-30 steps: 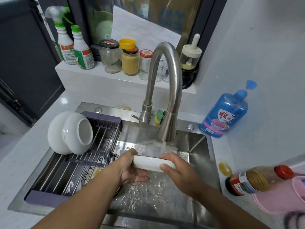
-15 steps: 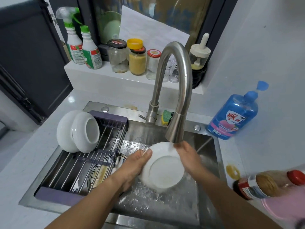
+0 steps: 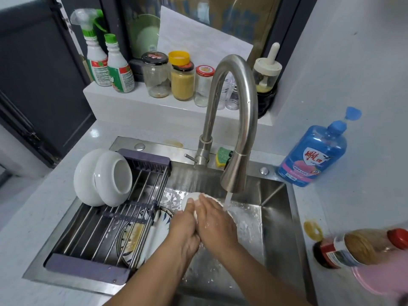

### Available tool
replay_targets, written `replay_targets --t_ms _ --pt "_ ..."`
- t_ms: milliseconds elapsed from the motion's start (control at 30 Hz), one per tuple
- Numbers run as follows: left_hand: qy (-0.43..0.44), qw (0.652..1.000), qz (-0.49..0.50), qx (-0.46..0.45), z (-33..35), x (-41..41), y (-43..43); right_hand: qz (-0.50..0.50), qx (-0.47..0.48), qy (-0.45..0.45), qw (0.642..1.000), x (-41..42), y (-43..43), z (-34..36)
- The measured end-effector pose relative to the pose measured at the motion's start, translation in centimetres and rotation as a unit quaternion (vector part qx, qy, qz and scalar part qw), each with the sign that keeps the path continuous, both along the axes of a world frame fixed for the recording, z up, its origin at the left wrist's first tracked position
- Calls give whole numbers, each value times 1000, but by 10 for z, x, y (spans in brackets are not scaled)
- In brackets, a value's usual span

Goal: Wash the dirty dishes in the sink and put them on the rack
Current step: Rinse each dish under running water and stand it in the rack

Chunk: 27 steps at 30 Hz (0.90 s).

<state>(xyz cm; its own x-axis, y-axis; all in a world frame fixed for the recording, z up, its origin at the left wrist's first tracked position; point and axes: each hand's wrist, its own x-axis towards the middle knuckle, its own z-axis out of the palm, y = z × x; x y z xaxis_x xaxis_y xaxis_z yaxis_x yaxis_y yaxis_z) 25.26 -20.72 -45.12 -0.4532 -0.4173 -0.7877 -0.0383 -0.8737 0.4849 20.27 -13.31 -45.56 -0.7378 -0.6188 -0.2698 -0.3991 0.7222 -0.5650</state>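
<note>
Overhead, faucet (image 3: 234,120) above white dish (image 3: 189,197), dirty plate (image 3: 162,219) under rack (image 3: 88,269), bowls (image 3: 103,177) atop.

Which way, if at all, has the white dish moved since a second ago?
Yes: the white dish shifted left, out from under the faucet spout.

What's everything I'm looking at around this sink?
white bowls: two, white, on the rack's far left
rack: one, steel with purple ends, over the sink's left half
patterned plate: one, white and blue, in the sink under the rack
white dish: one, white, between both hands
faucet: one, steel, behind the sink, running
sponge: one, green and yellow, by the faucet's base
soap bottle: one, blue, counter right of sink
spray bottles: two, white with green caps, ledge
jars: three, glass, ledge
sauce bottle: one, brown, red cap, right counter
left hand: one, grips the white dish
right hand: one, fingers flat on the white dish
</note>
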Motion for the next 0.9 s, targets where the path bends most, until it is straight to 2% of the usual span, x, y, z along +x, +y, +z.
replay_targets --t_ms 100,200,267,367,433,533,600,733,900 --pt "-32 995 85 48 1 -5 -6 4 3 97 995 7 13 0" --pt "-31 992 102 61 3 -8 1 -191 -53 35 980 3 10 -4" --pt "-17 991 120 64 7 -6 7 -318 -84 -41 944 -10 9 -6" --pt "11 988 118 98 11 1 5 -405 -105 -176 891 -37 12 -17" --pt "23 990 91 105 11 5 -2 -470 -126 -270 831 -50 17 -23" --pt "17 994 59 87 11 6 -19 -500 -197 -397 744 -53 21 -31" --pt "24 995 59 78 11 8 -24 -526 -225 -425 702 -49 19 -28" --pt "65 996 19 54 6 10 4 -587 -216 -367 689 -29 8 -26" --pt "60 998 -8 15 -5 13 18 -577 -252 -379 678 -9 11 -30"
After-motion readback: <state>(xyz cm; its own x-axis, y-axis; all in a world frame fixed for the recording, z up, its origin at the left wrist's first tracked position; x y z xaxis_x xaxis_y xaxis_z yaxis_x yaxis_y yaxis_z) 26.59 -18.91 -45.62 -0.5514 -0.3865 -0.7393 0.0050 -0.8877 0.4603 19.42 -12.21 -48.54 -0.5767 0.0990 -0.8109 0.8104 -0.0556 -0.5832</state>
